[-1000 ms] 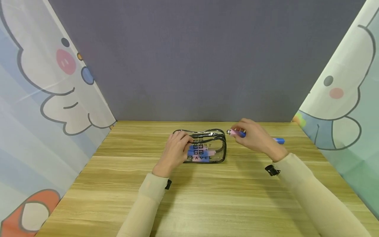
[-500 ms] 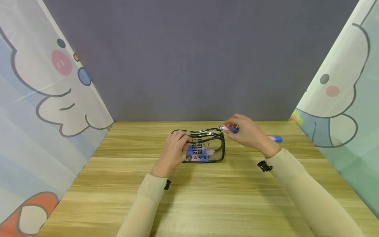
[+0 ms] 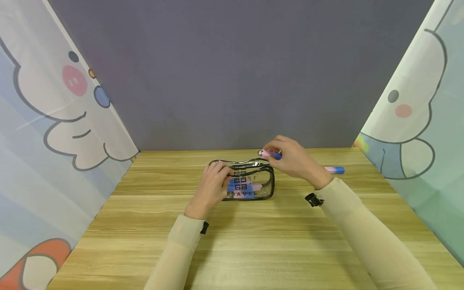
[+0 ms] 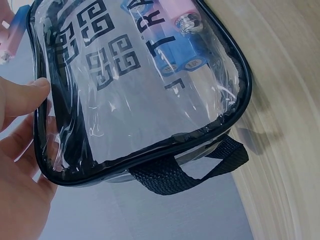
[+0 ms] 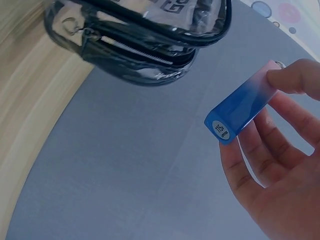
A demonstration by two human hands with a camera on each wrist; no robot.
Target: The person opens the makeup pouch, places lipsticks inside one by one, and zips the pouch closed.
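Observation:
A clear travel pouch [image 3: 267, 190] with black piping and dark lettering stands on the table. My left hand [image 3: 213, 182] grips its upper left edge; in the left wrist view the thumb [image 4: 25, 96] lies on the piping. Several pink-and-blue lipsticks [image 4: 186, 52] lie inside the pouch, seen through its plastic. Over the pouch's right end my right hand [image 3: 293, 159] pinches another lipstick [image 5: 242, 104] with a silvery end, tilted, with a label on its blue base. The pouch's zipper [image 5: 137, 50] shows along the top in the right wrist view; how far it is open I cannot tell.
One more pink-and-blue lipstick [image 3: 336, 170] lies on the wooden table [image 3: 253, 245], behind my right wrist. A black strap handle [image 4: 170, 175] sticks out from the pouch's end. A grey panel [image 3: 246, 72] rises at the table's back edge, with printed cloths on both sides.
My right hand has carried its lipstick left, from beside the pouch to above its right end. My left hand keeps its grip on the pouch, which has barely moved.

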